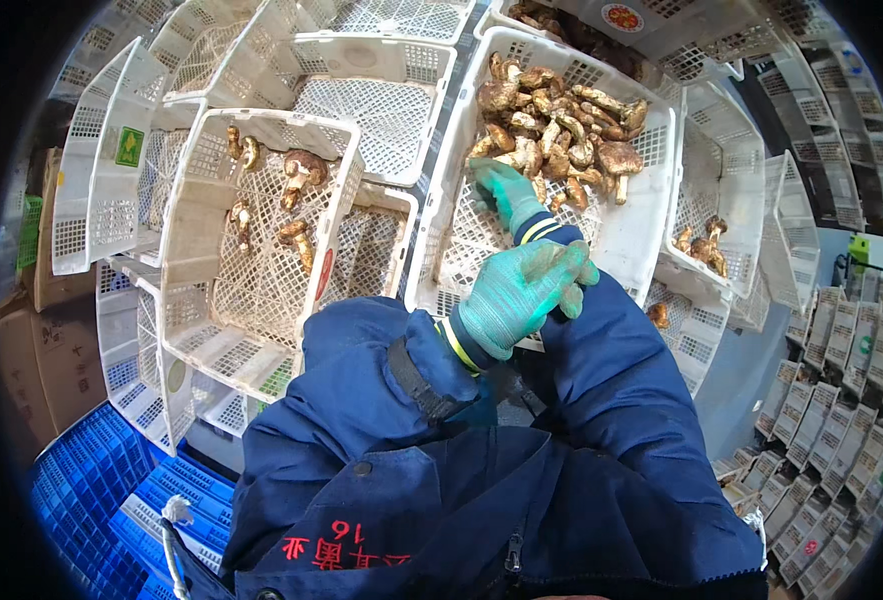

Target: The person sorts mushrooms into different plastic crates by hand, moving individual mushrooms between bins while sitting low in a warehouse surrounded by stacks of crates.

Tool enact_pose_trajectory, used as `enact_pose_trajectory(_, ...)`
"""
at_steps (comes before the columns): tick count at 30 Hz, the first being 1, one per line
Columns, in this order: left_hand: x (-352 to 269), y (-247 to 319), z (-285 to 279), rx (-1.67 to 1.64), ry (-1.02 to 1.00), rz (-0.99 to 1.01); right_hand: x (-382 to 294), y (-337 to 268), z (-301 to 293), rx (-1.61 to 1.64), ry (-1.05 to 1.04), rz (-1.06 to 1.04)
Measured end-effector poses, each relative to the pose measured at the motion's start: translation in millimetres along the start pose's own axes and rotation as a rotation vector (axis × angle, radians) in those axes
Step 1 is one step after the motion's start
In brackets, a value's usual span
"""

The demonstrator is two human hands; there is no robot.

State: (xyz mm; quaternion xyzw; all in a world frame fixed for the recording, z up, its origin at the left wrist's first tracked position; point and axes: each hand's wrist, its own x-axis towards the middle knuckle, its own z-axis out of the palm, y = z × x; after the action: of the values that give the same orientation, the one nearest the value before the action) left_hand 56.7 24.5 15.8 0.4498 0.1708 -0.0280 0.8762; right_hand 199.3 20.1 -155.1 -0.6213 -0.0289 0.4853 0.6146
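A white plastic crate with mesh sides holds a heap of brown-capped mushrooms at its far end. My right hand, in a green knit glove, reaches into it. Its fingertips are at the near-left edge of the heap, beside a pale mushroom stem; whether they grip a mushroom is hidden. My left hand, gloved alike, lies across my right forearm, fingers bent over the navy sleeve. No mushroom shows in it, and its grip is unclear. To the left, a tilted white crate carries several separate mushrooms.
More white crates stand behind and left. A crate at right holds a few mushrooms; a lower one has one mushroom. Blue crates and cardboard boxes are at lower left, stacked pale crates at far right.
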Motion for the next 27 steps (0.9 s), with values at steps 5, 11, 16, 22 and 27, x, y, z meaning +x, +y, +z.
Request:
enact_pose_trajectory(5, 2.1, -4.6, -5.5, -0.082, 0.073, 0.136, -70.9, -21.8, -5.7, 0.139, -0.054, -0.195)
enact_pose_trajectory(11, 24.5, -2.5, -15.6, -0.142, 0.339, 0.332, -169.7, -94.2, -23.1, -0.158, -0.037, -0.546)
enact_pose_trajectory(16, 15.0, 11.6, 11.3, -0.105, 0.034, 0.28, -240.5, -116.3, -20.0, -1.258, 0.117, -1.141)
enact_pose_trajectory(22, 16.5, -6.2, 10.3, -0.036, -0.047, 0.36, -269.7, -91.2, -31.8, -0.962, 0.147, -0.904)
enact_pose_trajectory(27, 16.1, -14.4, 10.9, 0.146, 0.055, 0.431, -260.4, -83.7, -20.0, -0.669, 0.27, -0.756)
